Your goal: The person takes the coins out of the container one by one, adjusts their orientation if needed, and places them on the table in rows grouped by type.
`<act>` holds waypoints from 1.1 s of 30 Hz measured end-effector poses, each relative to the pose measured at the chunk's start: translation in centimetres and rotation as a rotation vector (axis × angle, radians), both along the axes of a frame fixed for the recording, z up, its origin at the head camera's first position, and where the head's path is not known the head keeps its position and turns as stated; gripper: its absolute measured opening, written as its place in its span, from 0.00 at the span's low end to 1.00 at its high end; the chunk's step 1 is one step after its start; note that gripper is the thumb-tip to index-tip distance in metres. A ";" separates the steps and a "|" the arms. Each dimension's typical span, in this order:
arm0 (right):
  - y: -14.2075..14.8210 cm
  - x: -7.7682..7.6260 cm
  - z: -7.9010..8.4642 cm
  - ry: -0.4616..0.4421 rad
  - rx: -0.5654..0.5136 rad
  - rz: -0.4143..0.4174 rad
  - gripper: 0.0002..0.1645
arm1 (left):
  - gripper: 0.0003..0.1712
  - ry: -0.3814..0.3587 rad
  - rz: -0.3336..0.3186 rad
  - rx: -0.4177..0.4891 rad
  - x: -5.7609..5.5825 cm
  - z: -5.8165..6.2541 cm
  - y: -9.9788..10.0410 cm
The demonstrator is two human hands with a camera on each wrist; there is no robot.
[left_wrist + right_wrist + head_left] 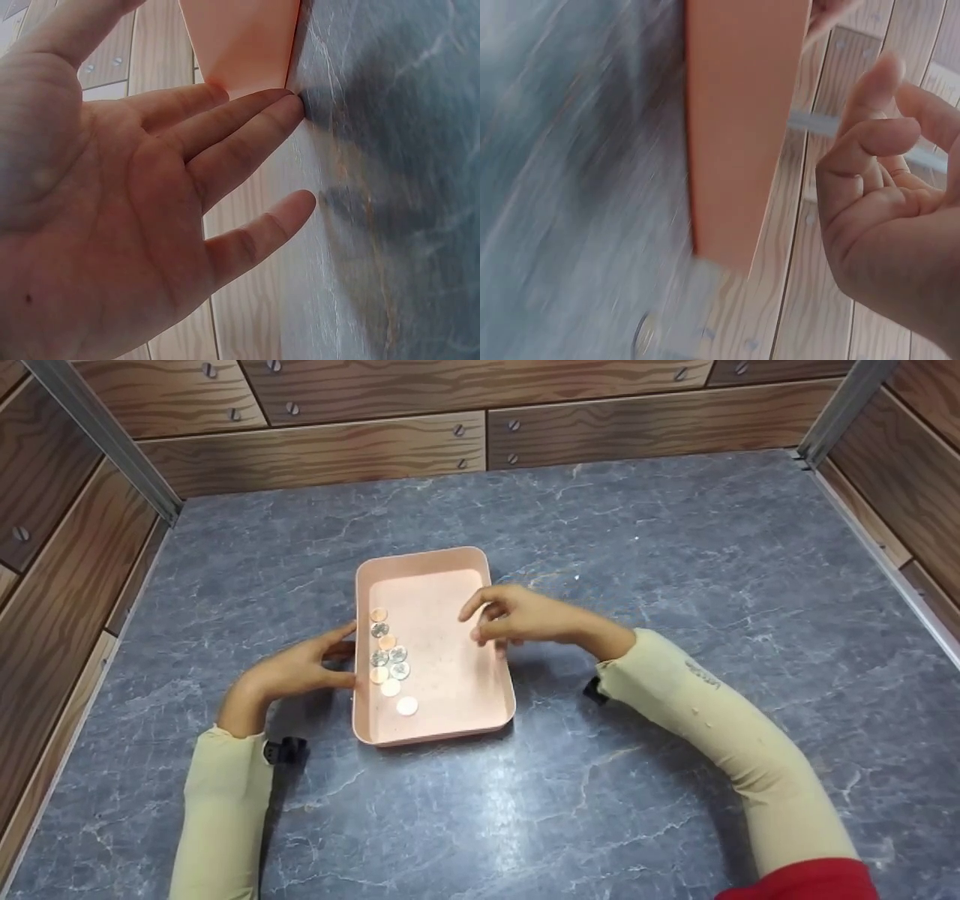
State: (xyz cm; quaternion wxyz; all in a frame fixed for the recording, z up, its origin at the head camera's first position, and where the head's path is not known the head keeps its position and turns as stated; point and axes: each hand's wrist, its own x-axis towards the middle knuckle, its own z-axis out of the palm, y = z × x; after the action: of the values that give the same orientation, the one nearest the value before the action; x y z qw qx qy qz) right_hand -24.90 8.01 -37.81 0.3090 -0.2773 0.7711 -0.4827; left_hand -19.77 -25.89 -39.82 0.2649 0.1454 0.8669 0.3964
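Wood-grain panels (360, 446) on three sides, blue-grey marbled tabletop (637, 532) beneath, from the head. Near its middle, one shallow pink rectangular tray (439, 622). Inside, along the left wall, nine coins (380, 658), copper and silver in colour, flat, some touching; grouped there perhaps to leave the remaining floor free, with walls to stop any rolling off. Outside that wall, the left hand (301, 666), thumb and fingers wide apart, touching; probably a brace against sliding on the smooth top. Over the right rim, the right hand (529, 615), fingers loosely bent, nothing visible in them; likely held low for reach to the tray floor.

From the left wrist: palm toward the camera, fingers nearly straight and spread, some tips at the tray's outer wall.

From the right wrist: half-curled fingers beside the tray wall, narrowly spaced, no coin visible; tray interior hidden.
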 end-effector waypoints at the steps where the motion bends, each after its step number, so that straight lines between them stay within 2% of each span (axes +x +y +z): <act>1: -0.5 0.2 0.1 0.009 0.009 0.006 0.21 | 0.55 -0.001 0.000 -0.001 0.0 0.0 0.0; 7: -3.1 1.4 -0.2 0.027 0.047 0.051 0.20 | 0.55 -0.002 -0.001 -0.002 0.0 0.0 -0.1; 20: -7.3 2.9 -2.3 0.085 0.091 0.181 0.15 | 0.55 0.025 -0.025 -0.008 0.1 0.1 0.0; 25: -8.0 3.2 -2.7 0.059 0.114 0.215 0.16 | 0.55 0.013 -0.021 -0.002 0.1 0.1 0.0; 33: -8.7 3.2 -3.5 0.001 0.151 0.218 0.14 | 0.55 0.025 -0.022 -0.002 0.1 0.1 0.0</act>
State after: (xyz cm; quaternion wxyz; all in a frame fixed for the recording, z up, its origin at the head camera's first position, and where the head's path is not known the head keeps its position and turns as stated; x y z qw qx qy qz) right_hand -21.67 -0.72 -41.29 0.3794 -0.3356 0.7707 -0.3867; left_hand -19.71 -25.88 -39.77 0.2584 0.1596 0.8689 0.3908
